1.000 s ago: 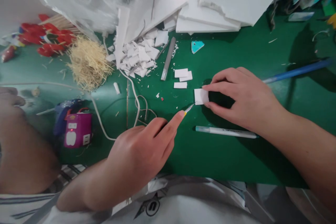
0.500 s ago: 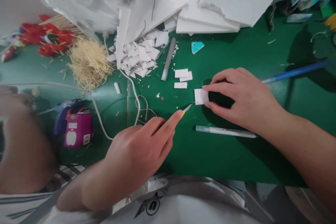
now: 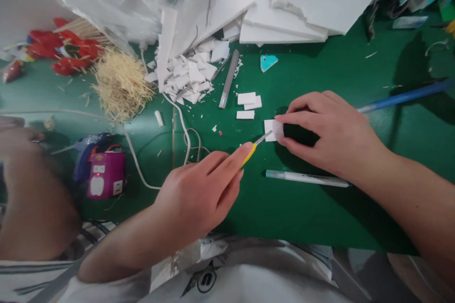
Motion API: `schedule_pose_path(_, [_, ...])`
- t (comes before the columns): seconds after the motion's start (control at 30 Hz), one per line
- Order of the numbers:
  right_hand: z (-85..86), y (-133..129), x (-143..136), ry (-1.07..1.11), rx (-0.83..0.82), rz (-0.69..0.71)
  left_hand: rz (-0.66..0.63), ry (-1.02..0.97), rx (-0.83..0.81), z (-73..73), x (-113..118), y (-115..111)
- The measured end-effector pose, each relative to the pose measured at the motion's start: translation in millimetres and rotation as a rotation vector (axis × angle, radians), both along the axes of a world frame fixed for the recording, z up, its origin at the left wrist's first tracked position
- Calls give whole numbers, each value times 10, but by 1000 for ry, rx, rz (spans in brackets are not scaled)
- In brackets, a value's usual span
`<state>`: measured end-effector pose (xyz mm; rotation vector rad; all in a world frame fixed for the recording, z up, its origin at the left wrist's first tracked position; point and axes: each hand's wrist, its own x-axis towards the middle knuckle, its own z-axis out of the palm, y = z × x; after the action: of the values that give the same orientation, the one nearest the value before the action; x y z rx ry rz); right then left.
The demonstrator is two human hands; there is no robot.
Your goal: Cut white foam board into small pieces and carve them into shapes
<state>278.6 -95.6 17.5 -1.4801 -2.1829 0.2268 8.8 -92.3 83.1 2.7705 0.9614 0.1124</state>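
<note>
My left hand (image 3: 202, 187) grips a yellow craft knife (image 3: 250, 154) with the index finger stretched along it. The blade tip lies over a small white foam piece (image 3: 269, 125); whether it has sunk in I cannot tell. The foam's right side is pinched between the thumb and fingers of my right hand (image 3: 329, 135), which rests on the green table (image 3: 291, 218). Just beyond the blade are three small white strips (image 3: 245, 115), two of them overlapping. A white pen with a teal end (image 3: 309, 178) lies below my right hand.
White foam scraps (image 3: 194, 73) are heaped at the back, with large foam sheets (image 3: 284, 23) behind. A grey stick-like tool (image 3: 229, 78), straw-like fibres (image 3: 122, 83), a purple power adapter (image 3: 106, 175) and a loose cable (image 3: 137, 163) lie leftward. Another person's arm (image 3: 39, 189) is at far left.
My left hand has moved slightly right and up, carrying the knife blade from the foam piece's lower left corner to over its face. My right hand keeps its pinch.
</note>
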Motion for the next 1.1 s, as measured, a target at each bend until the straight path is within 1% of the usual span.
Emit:
schedule_pose_path(0.1, [4,-2,-6,-2,-13,-12,-2,-18,-16,-32,28,8])
schedule_pose_path(0.2, [7,5,4,-4,-4,11,-12,-4,-25,-49,53,1])
schedule_pose_path(0.27, [9,10,11,-2,-4,10,-11,12,-1,-54,68,-5])
schedule_pose_path(0.4, [10,12,15,2,-56,8,-9,28,24,-55,76,-8])
schedule_pose_path(0.53, [-5,-2,-5,10,-13,-15,-13,29,75,-63,78,-18])
schedule_pose_path(0.73, [-25,-17,-39,2,5,-34,-25,109,211,-58,119,-72])
schedule_pose_path(0.87, [-23,-13,-38,-13,31,-28,-14,169,224,-44,144,-91])
schedule_pose_path(1.1, [1,-6,-8,-9,-28,-9,-40,206,238,-39,195,-93])
